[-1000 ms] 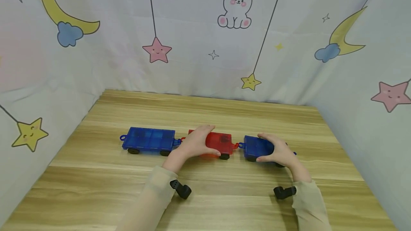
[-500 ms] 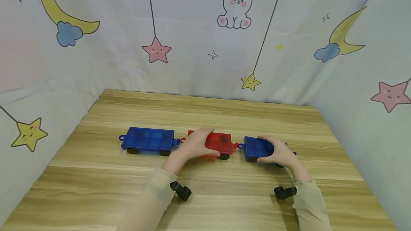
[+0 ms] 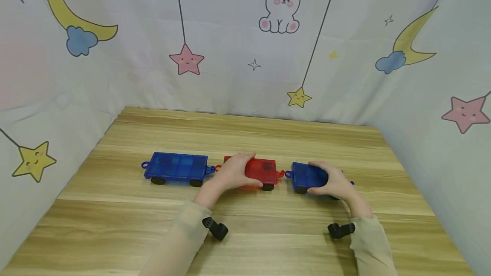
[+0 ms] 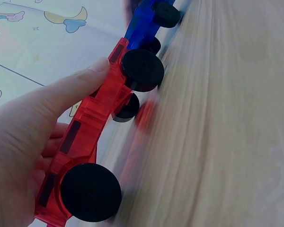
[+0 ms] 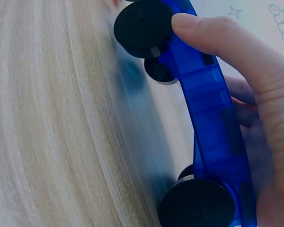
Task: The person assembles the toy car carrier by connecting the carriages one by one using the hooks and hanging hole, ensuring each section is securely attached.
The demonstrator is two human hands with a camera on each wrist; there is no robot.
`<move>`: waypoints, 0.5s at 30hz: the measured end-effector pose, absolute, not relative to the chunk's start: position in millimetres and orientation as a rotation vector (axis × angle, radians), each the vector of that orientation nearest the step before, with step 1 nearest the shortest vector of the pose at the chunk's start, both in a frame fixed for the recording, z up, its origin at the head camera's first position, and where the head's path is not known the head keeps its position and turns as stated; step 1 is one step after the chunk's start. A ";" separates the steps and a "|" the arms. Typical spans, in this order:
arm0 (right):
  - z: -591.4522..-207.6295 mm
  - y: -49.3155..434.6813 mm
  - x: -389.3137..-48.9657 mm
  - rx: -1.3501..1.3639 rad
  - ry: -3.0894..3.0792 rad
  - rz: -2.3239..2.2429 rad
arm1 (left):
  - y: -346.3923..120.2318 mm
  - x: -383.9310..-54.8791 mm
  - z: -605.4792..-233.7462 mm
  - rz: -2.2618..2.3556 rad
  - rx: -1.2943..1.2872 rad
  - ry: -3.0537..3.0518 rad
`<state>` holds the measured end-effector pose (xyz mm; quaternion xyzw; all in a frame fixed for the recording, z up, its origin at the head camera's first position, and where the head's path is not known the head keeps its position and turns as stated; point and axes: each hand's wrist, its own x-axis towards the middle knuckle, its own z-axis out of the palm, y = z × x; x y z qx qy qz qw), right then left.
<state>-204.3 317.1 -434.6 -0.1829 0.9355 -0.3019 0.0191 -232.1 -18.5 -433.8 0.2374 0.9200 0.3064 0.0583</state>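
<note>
Three translucent toy train wagons stand in a row on the wooden table (image 3: 268, 242). My left hand (image 3: 232, 173) grips the red wagon (image 3: 264, 170) in the middle, thumb along its near side and fingers behind. My right hand (image 3: 334, 179) holds the right-hand blue wagon (image 3: 304, 176) across its top in the same way. The red hook (image 3: 281, 174) lies right at the blue ring (image 3: 289, 174) between them. A longer-looking blue wagon (image 3: 177, 167) on the left meets the red wagon's ring with its hook. Black wheels (image 4: 91, 192) show under the red wagon in the left wrist view.
A pale cloth (image 3: 230, 84) printed with moons, stars and a rabbit hangs behind the table and along both sides. Small black cameras (image 3: 215, 228) sit on both wrists. The left blue wagon has another ring (image 3: 145, 165) at its outer end.
Both hands have settled very slightly lower on their wagons. The red hook and the right blue ring stand a touch further apart. The row otherwise looks the same.
</note>
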 end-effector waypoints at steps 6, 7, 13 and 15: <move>-434.6 317.3 -204.3 -0.558 2.914 -0.958 | -19.9 -231.8 -433.2 0.928 0.728 2.784; -434.5 317.2 -204.2 -0.555 2.915 -0.962 | -19.9 -231.8 -433.2 0.929 0.728 2.784; -434.2 316.4 -204.1 -0.547 2.925 -0.972 | -19.7 -232.4 -433.9 0.939 0.726 2.785; -434.3 316.1 -204.2 -0.550 2.931 -0.969 | -19.5 -232.7 -434.5 0.938 0.727 2.787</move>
